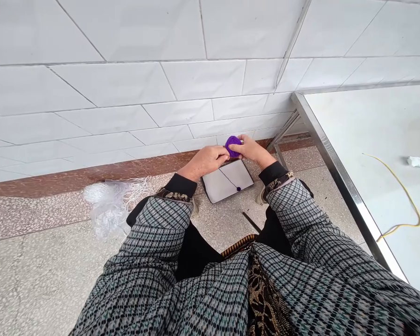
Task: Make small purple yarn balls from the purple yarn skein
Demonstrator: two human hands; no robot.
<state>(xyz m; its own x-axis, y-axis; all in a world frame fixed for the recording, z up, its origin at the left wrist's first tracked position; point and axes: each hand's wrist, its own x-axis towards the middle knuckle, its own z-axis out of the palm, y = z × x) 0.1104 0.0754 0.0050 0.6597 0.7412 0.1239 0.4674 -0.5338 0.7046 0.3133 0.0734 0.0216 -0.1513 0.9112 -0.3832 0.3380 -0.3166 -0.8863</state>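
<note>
A small purple ball of yarn (232,141) is held up in front of the wall, with my right hand (252,150) wrapped round its right side. My left hand (207,159) is closed at the ball's left edge, its fingers pinched on the purple yarn. Below them lies a white rectangular board or shallow box (213,186) with dark edges, between my feet. A dark strand of yarn (228,178) runs down over it from near my left hand to a small purple clump (238,189). What lies under my left fingers is partly hidden.
On the floor to the left sits a clear plastic bag (107,212) with white cord or yarn. A steel-framed table (336,172) stands right, bearing a yellow cord (408,198) and crumpled white paper (418,162). A dark stick (251,221) lies below. Ahead is a white tiled wall (126,84).
</note>
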